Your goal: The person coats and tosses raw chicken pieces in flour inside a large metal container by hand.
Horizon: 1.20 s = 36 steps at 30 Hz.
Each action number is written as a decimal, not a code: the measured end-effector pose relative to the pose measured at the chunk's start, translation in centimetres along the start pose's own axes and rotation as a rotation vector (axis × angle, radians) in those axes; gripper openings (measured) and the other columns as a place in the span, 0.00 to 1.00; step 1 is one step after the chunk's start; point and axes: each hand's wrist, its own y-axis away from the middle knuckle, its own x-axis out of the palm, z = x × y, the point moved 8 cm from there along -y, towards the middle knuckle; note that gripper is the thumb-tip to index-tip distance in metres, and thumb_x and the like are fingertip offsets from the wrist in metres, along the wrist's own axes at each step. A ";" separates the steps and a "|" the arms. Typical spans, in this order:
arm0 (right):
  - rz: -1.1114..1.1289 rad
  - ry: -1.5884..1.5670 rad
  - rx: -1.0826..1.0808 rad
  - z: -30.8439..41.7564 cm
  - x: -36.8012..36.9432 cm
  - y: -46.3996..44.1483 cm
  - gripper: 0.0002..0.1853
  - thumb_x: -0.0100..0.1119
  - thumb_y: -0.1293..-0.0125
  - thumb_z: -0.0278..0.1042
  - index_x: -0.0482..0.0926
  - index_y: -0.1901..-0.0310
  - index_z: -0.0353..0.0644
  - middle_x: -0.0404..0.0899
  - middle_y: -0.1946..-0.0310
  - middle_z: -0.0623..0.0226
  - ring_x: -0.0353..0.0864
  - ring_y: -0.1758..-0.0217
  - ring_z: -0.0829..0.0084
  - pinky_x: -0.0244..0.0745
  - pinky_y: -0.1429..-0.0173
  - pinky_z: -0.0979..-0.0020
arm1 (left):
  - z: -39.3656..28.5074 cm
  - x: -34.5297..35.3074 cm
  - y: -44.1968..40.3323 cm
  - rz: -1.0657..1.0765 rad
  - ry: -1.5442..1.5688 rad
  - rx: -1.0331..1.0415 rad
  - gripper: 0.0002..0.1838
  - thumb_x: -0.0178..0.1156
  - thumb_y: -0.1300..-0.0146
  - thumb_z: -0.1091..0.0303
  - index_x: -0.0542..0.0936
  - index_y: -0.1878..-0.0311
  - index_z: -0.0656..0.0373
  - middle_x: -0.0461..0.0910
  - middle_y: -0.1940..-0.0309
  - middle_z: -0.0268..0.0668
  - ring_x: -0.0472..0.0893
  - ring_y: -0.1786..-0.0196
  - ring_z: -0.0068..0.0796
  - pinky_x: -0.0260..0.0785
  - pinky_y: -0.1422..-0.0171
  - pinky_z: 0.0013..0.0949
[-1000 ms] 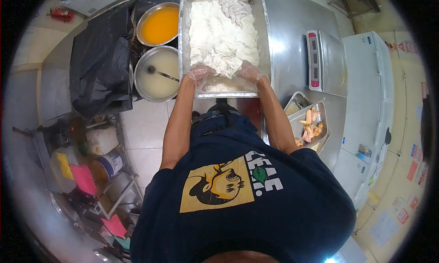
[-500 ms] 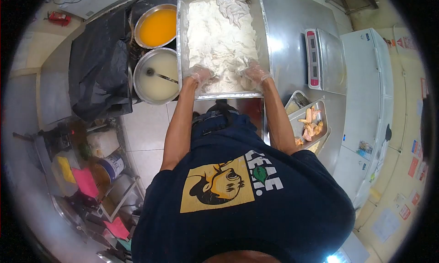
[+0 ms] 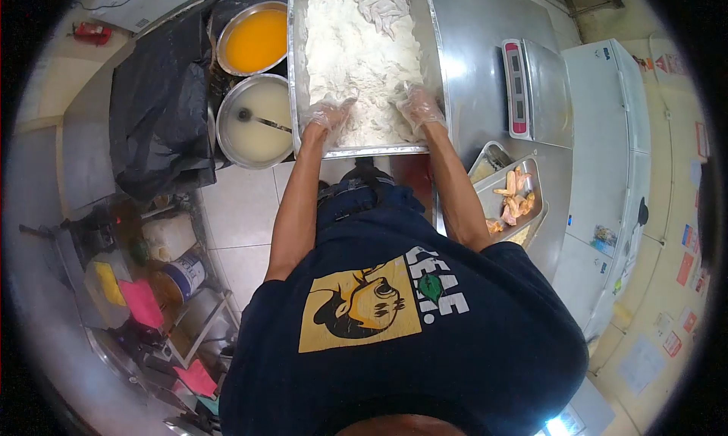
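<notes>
A deep metal tray [image 3: 446, 79] of white flour [image 3: 360, 53] stands in front of me. Both my hands wear clear plastic gloves dusted with flour. At the tray's near left side, my left hand [image 3: 331, 114] rests over the flour, its fingers extended inward and apart. Across from it, my right hand [image 3: 418, 106] is at the near right side, fingers apart and partly against the flour. I see nothing held in either one. Flour-coated chicken pieces [image 3: 381, 10] lie in a pile at the tray's far right corner.
Left of the tray stand a bowl of orange liquid [image 3: 258, 42] and a bowl of cloudy liquid [image 3: 262, 140] with a ladle [image 3: 265, 122]. To the right are a scale [image 3: 538, 95] and a smaller tray [image 3: 537, 174] with chicken pieces [image 3: 516, 201]. Black plastic sheeting [image 3: 163, 102] drapes the left counter.
My hands have come up slightly out of the flour and show more of their fingers. The flour between them looks more levelled. The whole view has shifted a little.
</notes>
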 end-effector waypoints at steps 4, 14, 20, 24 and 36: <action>0.080 -0.107 0.100 5.5 -5.1 1.1 0.10 0.56 0.48 0.34 0.78 0.66 0.37 0.78 0.66 0.49 0.78 0.60 0.53 0.72 0.57 0.59 | 5.9 4.9 -7.6 -0.180 0.511 0.020 0.32 0.39 0.36 0.44 0.70 0.46 0.66 0.70 0.47 0.53 0.70 0.44 0.48 0.63 0.44 0.40; 0.287 0.204 0.084 5.0 -1.5 1.2 0.14 0.49 0.45 0.37 0.77 0.62 0.38 0.77 0.60 0.49 0.77 0.57 0.54 0.72 0.53 0.57 | 3.9 2.9 -6.2 -0.191 -0.103 0.310 0.29 0.42 0.38 0.47 0.75 0.54 0.67 0.77 0.60 0.52 0.76 0.54 0.49 0.67 0.50 0.47; 0.148 0.192 0.096 5.2 -3.4 2.1 0.17 0.47 0.42 0.41 0.75 0.58 0.38 0.77 0.62 0.48 0.77 0.56 0.53 0.72 0.52 0.57 | 2.5 2.3 -5.8 -0.420 -0.425 0.435 0.19 0.45 0.38 0.57 0.79 0.61 0.62 0.79 0.66 0.49 0.79 0.60 0.45 0.69 0.55 0.46; 0.123 0.170 0.100 5.6 -4.0 2.3 0.15 0.50 0.43 0.38 0.75 0.59 0.37 0.76 0.64 0.47 0.77 0.57 0.52 0.72 0.54 0.57 | 0.9 0.8 -4.1 -0.588 -0.399 0.566 0.18 0.49 0.40 0.55 0.80 0.61 0.60 0.80 0.67 0.46 0.79 0.63 0.42 0.70 0.57 0.42; 0.025 -0.206 0.088 4.8 -3.3 0.8 0.10 0.52 0.49 0.28 0.77 0.65 0.38 0.78 0.67 0.52 0.78 0.62 0.55 0.72 0.58 0.61 | 2.0 0.2 -4.5 -0.686 -0.383 0.468 0.16 0.54 0.44 0.56 0.79 0.63 0.59 0.80 0.71 0.40 0.79 0.69 0.35 0.71 0.60 0.37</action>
